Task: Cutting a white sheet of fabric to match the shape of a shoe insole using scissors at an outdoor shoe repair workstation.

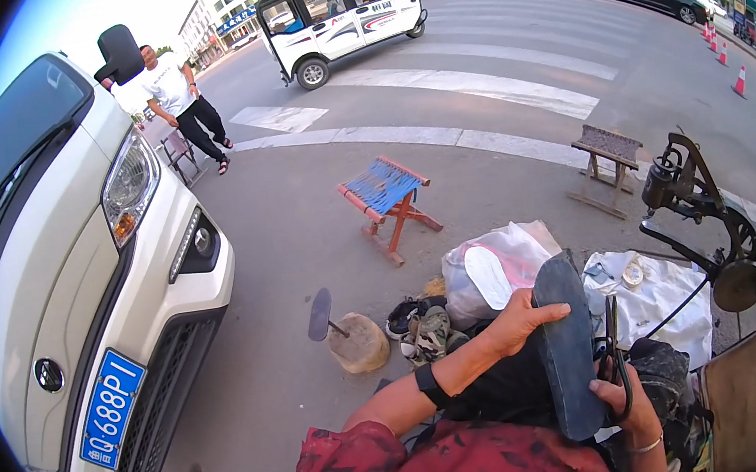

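Observation:
A long dark grey shoe sole (567, 354) stands nearly upright in front of my red patterned shirt. My left hand (519, 322) is closed on its upper left edge, with the thumb lying across the face. At the sole's right side, my right hand (638, 407) grips the handle loops of a pair of black scissors (612, 335). The scissor blades point upward beside the sole's edge; whether they touch it I cannot tell. A white insole (487, 276) leans on the plastic bag behind the left hand.
Camouflage shoes (429, 332) lie beside a stump-mounted shoe anvil (351, 341). Ahead is a blue-strapped folding stool (384, 186). A hand-cranked sewing machine (710, 214) stands right, near a white cloth (679, 303). A white van (71, 274) fills the left; a person (182, 100) stands beyond it.

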